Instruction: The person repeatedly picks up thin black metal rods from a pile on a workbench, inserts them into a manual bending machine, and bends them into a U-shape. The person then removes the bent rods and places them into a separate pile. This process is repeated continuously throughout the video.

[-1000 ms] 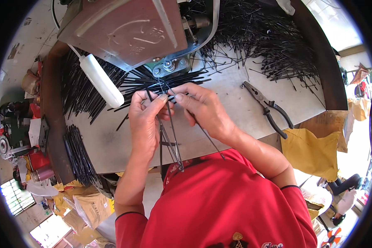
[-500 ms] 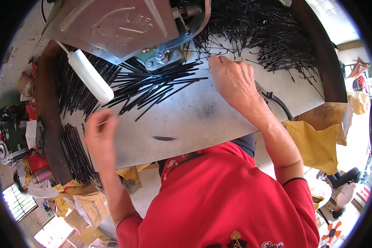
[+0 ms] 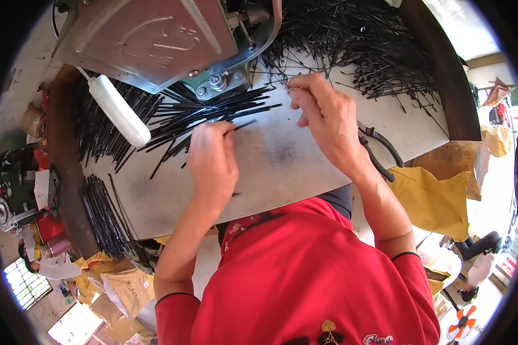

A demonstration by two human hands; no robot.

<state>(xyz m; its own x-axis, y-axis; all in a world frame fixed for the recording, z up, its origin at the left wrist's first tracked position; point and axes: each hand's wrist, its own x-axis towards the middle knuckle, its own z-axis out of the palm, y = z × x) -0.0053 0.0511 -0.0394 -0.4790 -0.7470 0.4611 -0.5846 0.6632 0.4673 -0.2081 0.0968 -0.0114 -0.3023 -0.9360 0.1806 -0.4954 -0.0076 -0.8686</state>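
My left hand (image 3: pixel 212 164) is closed over the front of the metal worktop, with a short black rod (image 3: pixel 246 124) sticking out from its fingertips toward the right. Just beyond it lies a loose heap of black rods (image 3: pixel 181 112). My right hand (image 3: pixel 328 118) is to the right, its thumb and forefinger pinched together near the edge of a large tangle of thin black wire pieces (image 3: pixel 380 57); whatever is between those fingertips is too small to make out. Pliers (image 3: pixel 380 150) with dark handles lie beside my right wrist.
A machine head (image 3: pixel 155 40) with a white tubular lamp (image 3: pixel 118 112) hangs over the far left of the worktop (image 3: pixel 293 155). Several black rods (image 3: pixel 105 215) lie bundled at the near left. Raised dark side walls (image 3: pixel 452 86) flank the top. Yellow sacking (image 3: pixel 434 195) hangs at right.
My left hand has come from the left edge to the middle by the rod heap, and a black rod now shows in its fingers. My right hand has turned slightly, staying near the wire tangle.
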